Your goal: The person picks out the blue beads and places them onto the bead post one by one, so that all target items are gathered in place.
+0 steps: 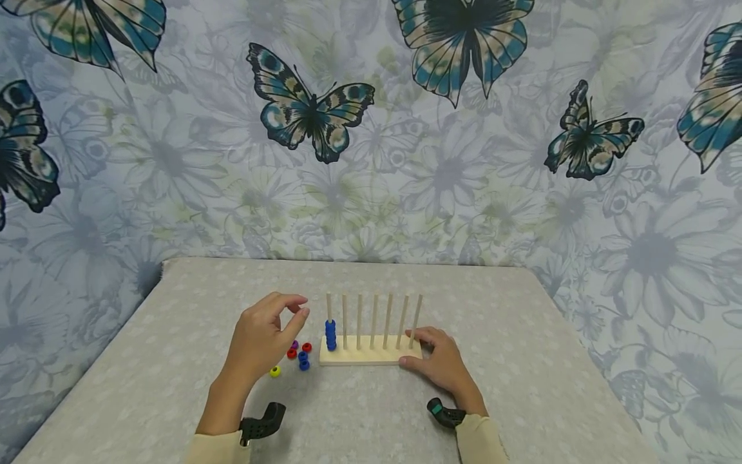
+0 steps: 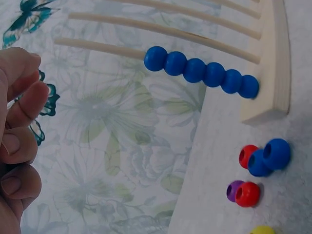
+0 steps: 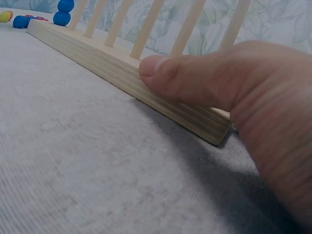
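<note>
A pale wooden peg stand (image 1: 371,356) with several upright dowels stands on the table. Several blue beads (image 2: 195,70) are stacked on its leftmost dowel, with bare dowel above them. My left hand (image 1: 261,338) is raised just left of that dowel, apart from it. Its index finger and thumb are bent toward each other with a small gap, and no bead shows between them. At the stand's right end, my right hand (image 1: 442,361) grips the base, its thumb (image 3: 170,78) on the front edge and the fingers behind, partly hidden.
Left of the stand lie loose beads: blue (image 1: 304,365), red (image 1: 306,347), purple (image 2: 234,190) and a yellow one (image 1: 275,371) nearest me. A light patterned cloth (image 1: 522,386) covers the table. Behind it hangs a butterfly-print backdrop (image 1: 452,193).
</note>
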`<move>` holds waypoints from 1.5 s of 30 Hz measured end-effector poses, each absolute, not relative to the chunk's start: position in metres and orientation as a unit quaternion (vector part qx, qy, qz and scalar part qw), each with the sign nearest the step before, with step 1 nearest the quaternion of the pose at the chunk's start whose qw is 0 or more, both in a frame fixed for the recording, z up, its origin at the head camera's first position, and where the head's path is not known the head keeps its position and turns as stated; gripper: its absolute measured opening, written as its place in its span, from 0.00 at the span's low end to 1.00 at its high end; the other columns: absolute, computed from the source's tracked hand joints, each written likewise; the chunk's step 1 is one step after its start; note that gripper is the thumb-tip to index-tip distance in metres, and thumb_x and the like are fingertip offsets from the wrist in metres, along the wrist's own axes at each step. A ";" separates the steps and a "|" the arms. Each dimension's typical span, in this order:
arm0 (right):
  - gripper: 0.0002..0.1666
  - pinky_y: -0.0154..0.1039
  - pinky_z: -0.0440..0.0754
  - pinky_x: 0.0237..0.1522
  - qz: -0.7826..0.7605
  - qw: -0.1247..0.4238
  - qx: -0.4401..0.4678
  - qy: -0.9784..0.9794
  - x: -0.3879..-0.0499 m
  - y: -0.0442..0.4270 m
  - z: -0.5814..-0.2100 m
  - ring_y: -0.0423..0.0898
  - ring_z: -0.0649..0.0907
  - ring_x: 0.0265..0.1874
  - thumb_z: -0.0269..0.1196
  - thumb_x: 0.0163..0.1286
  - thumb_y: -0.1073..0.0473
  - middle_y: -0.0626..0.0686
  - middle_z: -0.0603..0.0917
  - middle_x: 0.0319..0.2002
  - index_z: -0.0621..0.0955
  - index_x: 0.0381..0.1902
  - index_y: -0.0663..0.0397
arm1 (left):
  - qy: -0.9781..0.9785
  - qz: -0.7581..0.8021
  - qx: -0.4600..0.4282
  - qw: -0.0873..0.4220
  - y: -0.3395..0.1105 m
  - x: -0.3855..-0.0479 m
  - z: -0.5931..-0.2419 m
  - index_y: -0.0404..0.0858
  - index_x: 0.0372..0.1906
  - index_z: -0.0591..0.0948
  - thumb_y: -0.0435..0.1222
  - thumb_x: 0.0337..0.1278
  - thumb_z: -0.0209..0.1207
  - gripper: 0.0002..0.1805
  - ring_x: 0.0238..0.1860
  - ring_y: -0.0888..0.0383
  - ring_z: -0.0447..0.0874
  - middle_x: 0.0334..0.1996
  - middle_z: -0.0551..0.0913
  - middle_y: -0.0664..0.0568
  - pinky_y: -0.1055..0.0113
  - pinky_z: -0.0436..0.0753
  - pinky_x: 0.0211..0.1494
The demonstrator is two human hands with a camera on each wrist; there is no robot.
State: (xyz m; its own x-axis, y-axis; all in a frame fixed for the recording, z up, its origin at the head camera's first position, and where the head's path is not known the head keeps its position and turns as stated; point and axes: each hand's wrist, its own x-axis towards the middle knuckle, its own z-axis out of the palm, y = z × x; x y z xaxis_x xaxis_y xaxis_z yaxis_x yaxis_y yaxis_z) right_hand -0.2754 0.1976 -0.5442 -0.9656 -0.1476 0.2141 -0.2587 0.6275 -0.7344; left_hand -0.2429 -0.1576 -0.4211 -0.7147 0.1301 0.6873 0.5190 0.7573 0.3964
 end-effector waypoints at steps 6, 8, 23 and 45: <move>0.35 0.50 0.73 0.62 0.410 0.068 0.113 -0.902 -0.276 0.197 -0.541 0.40 0.79 0.54 0.77 0.47 0.32 0.33 0.83 0.52 0.83 0.56 0.25 | -0.882 -0.285 -0.175 0.332 -0.166 -0.240 -0.430 0.46 0.43 0.87 0.38 0.57 0.70 0.09 0.17 0.70 0.58 0.32 0.84 0.61 0.74 0.64 0.18; 0.36 0.51 0.74 0.61 0.411 0.070 0.116 -0.902 -0.276 0.196 -0.541 0.41 0.79 0.54 0.77 0.47 0.33 0.34 0.83 0.52 0.83 0.56 0.27 | -0.884 -0.283 -0.173 0.329 -0.168 -0.238 -0.433 0.46 0.43 0.87 0.39 0.57 0.70 0.09 0.17 0.69 0.59 0.32 0.84 0.61 0.74 0.65 0.19; 0.35 0.51 0.73 0.63 0.416 0.066 0.108 -0.901 -0.273 0.194 -0.540 0.42 0.80 0.55 0.78 0.47 0.33 0.34 0.84 0.52 0.83 0.54 0.26 | -0.889 -0.305 -0.149 0.307 -0.181 -0.232 -0.462 0.48 0.42 0.87 0.37 0.56 0.70 0.09 0.16 0.71 0.60 0.31 0.83 0.62 0.74 0.65 0.18; 0.34 0.52 0.73 0.62 0.418 0.079 0.108 -0.899 -0.274 0.192 -0.540 0.41 0.80 0.55 0.78 0.45 0.33 0.32 0.84 0.50 0.83 0.53 0.24 | -0.906 -0.292 -0.125 0.280 -0.187 -0.233 -0.488 0.48 0.42 0.87 0.38 0.55 0.71 0.09 0.19 0.69 0.62 0.29 0.81 0.65 0.75 0.68 0.21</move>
